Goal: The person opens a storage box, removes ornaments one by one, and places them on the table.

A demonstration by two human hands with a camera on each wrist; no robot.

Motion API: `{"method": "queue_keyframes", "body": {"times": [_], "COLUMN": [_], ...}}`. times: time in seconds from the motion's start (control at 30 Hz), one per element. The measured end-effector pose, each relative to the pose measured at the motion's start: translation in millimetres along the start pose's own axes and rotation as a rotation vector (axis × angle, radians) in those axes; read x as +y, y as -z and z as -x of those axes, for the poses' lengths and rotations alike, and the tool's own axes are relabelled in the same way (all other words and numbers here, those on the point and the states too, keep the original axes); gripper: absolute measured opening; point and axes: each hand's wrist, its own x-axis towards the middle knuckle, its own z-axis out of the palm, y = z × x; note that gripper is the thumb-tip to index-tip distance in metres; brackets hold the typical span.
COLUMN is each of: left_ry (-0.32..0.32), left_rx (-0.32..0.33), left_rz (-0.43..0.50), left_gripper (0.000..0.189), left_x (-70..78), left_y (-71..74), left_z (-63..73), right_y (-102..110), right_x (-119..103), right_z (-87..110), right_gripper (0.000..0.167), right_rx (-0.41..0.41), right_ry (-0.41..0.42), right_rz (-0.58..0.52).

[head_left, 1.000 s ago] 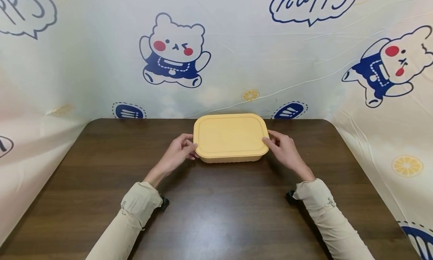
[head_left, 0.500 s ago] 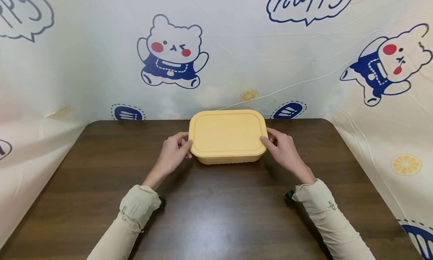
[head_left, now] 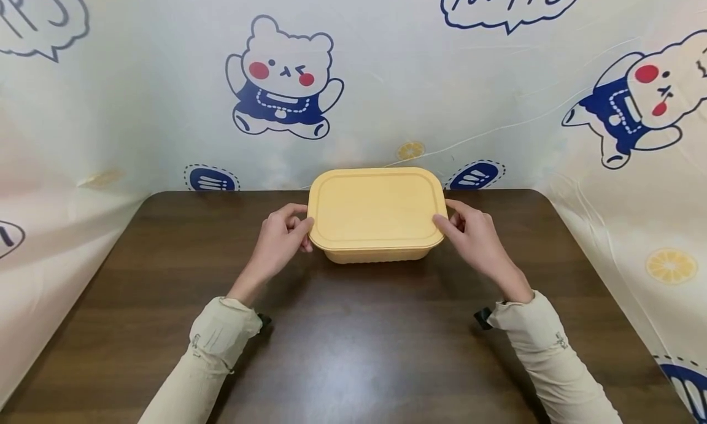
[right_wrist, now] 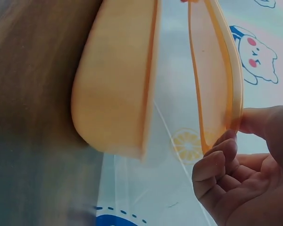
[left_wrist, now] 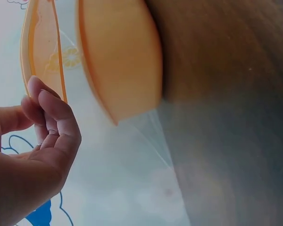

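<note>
A yellow lid (head_left: 378, 209) with rounded corners is held level over a matching yellow rectangular box (head_left: 378, 256) near the table's far edge. At the lid's left end, my left hand (head_left: 280, 240) pinches the rim between thumb and fingers. My right hand (head_left: 476, 238) grips the opposite end the same way. Both wrist views show a gap between the lid (left_wrist: 43, 42) and the box (left_wrist: 125, 56), which stands on the table. In the right wrist view, the raised lid (right_wrist: 214, 70) is apart from the box (right_wrist: 115, 84). The inside of the box is hidden.
The brown wooden table (head_left: 353, 350) spans the space in front of me, with rounded far corners. A pale cloth backdrop (head_left: 381, 80) printed with bears and orange slices hangs right behind it and along both sides.
The lid has risen from the box, looking larger and higher in the head view. Both hands have moved up with it, keeping their grip on its ends.
</note>
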Motion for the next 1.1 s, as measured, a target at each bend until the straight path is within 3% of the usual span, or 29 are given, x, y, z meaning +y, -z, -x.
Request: {"method": "queue_keyframes", "body": {"times": [0.33,0.57,0.87,1.1], "left_ry": [-0.003,-0.01,-0.011,-0.015], "left_rx": [-0.01,-0.032,-0.078,-0.105], "left_rz": [-0.036,-0.031,-0.024,-0.035], "left_gripper": [0.034,0.033,0.034,0.034], "left_x": [5.1,12.0,1.5,2.3], "left_y": [1.1,6.1,3.2,-2.0], "left_z": [4.5,13.6,23.5,38.3], "right_y": [9,15,14,15], "right_x": [-7,-16,-13,-8], "right_z": [7.4,16.1,28.7,43.1], "right_gripper": [0.042,0.047,0.047,0.042], "right_rx": [-0.01,-0.04,-0.045,-0.033], "right_ry": [0.041,0.028,0.06,0.078], "right_rz": [0.045,0.07,0.086,0.077]}}
